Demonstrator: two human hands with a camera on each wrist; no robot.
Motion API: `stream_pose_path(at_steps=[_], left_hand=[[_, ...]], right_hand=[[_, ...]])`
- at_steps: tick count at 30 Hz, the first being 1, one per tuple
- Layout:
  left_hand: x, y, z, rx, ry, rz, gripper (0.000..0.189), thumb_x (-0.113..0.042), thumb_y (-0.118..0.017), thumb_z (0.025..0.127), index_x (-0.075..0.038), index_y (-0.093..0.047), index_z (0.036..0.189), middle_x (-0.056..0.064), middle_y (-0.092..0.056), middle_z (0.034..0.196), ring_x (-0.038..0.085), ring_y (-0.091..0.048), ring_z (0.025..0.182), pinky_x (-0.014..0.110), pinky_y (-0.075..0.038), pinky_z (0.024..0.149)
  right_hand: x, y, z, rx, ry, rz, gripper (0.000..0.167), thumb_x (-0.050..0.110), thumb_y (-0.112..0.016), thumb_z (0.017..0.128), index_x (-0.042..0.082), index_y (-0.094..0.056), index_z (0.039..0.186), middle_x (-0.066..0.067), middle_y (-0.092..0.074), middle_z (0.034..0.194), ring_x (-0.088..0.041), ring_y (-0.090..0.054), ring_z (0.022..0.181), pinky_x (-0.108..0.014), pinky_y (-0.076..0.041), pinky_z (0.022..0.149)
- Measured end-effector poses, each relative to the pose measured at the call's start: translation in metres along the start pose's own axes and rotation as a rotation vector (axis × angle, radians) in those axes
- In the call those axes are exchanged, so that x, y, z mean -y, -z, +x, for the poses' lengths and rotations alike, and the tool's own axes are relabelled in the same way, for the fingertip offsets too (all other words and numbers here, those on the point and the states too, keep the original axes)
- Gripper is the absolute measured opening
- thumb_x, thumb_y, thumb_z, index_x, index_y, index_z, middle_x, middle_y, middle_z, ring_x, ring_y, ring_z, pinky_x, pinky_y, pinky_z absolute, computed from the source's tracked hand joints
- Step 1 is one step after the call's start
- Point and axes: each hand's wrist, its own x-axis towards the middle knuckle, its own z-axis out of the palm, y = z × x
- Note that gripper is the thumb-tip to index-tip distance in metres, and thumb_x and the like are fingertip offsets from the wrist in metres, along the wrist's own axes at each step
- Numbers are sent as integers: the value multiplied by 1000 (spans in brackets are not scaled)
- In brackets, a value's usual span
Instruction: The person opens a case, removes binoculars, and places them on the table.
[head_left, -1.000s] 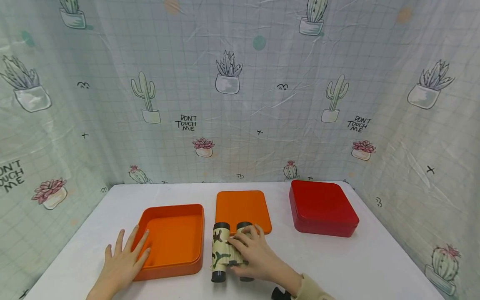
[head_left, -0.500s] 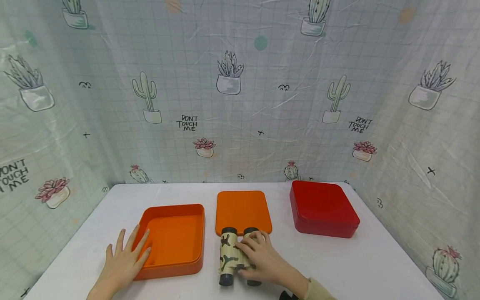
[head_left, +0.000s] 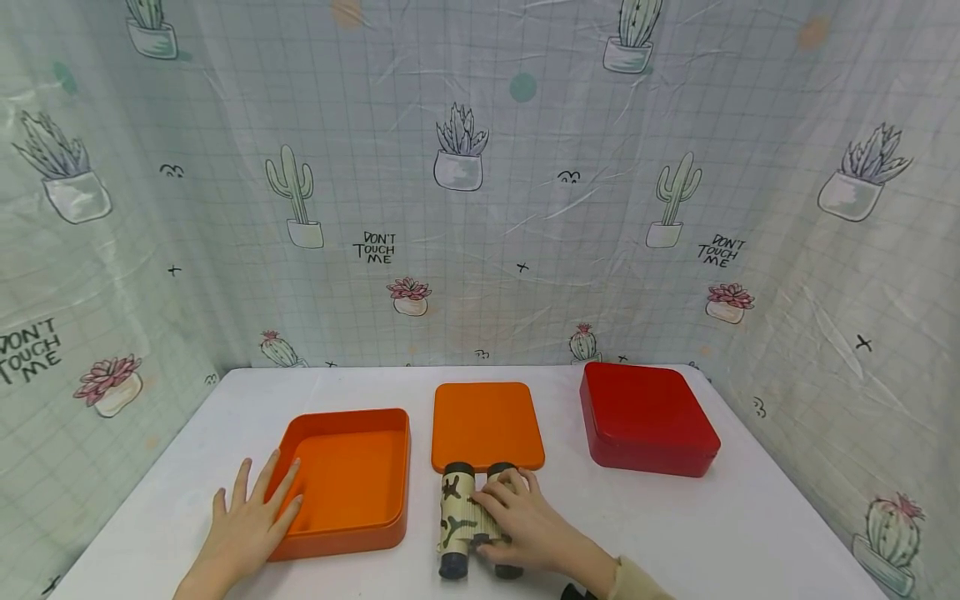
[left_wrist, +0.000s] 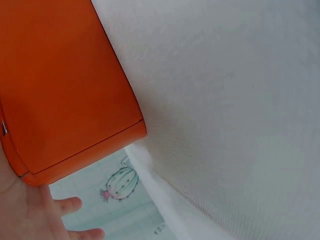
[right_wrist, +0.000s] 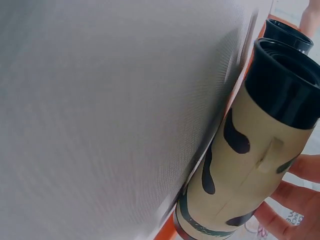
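Observation:
Camouflage-patterned binoculars with black ends lie at the front middle of the white table, barrels pointing away from me. My right hand grips them from above on the right barrel, its fingers bent over the middle part. In the right wrist view the near barrel of the binoculars shows large, fingers behind it. On the left, an open orange box stands with nothing inside. My left hand rests at its left rim with fingers spread and fairly straight; the left wrist view shows the palm against the box's corner.
A flat orange lid lies just behind the binoculars. At the back right stands a red box with its top closed. A cactus-print curtain surrounds the table on the back and sides.
My right hand has moved the binoculars a little to the right and nearer to me, off the orange lid's front edge. The left hand has stayed at the orange box.

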Motion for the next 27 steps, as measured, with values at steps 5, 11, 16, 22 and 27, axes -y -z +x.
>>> stream_pose_path(at_steps=[5, 11, 16, 22, 27], left_hand=[[0, -1, 0, -10, -3, 2, 59, -45, -38, 91, -13, -30, 139, 15, -16, 145, 45, -5, 129, 74, -9, 90], [0, -1, 0, -5, -3, 2, 59, -46, -38, 91, -13, -29, 139, 16, -16, 145, 45, -4, 129, 74, -9, 90], [0, -1, 0, 1, 0, 0, 59, -46, -38, 91, -13, -30, 139, 16, -16, 145, 45, -5, 129, 74, -9, 90], [-1, 0, 0, 7, 6, -5, 60, -46, -40, 90, -11, -31, 138, 16, -16, 144, 46, -6, 128, 74, -8, 90], [-1, 0, -1, 5, 6, -4, 59, -45, -40, 90, -11, -31, 138, 16, -15, 144, 46, -5, 128, 74, -9, 90]], right_hand=[[-1, -1, 0, -19, 23, -29, 55, 53, -53, 81, 19, -48, 123, 7, -52, 115, -15, -35, 106, -49, -31, 92], [0, 0, 2, 8, 15, -32, 55, 52, -55, 80, 19, -48, 123, 7, -51, 115, -15, -35, 107, -50, -31, 92], [1, 2, 4, 41, -6, -28, 55, 52, -57, 79, 20, -48, 123, 7, -52, 115, -16, -35, 107, -51, -31, 94], [3, 3, 7, 52, -9, -30, 57, 51, -59, 77, 20, -49, 124, 6, -52, 115, -16, -35, 107, -51, -31, 94], [4, 3, 9, 27, 6, -56, 57, 50, -60, 76, 20, -49, 123, 7, -53, 113, -16, -36, 106, -51, -32, 93]])
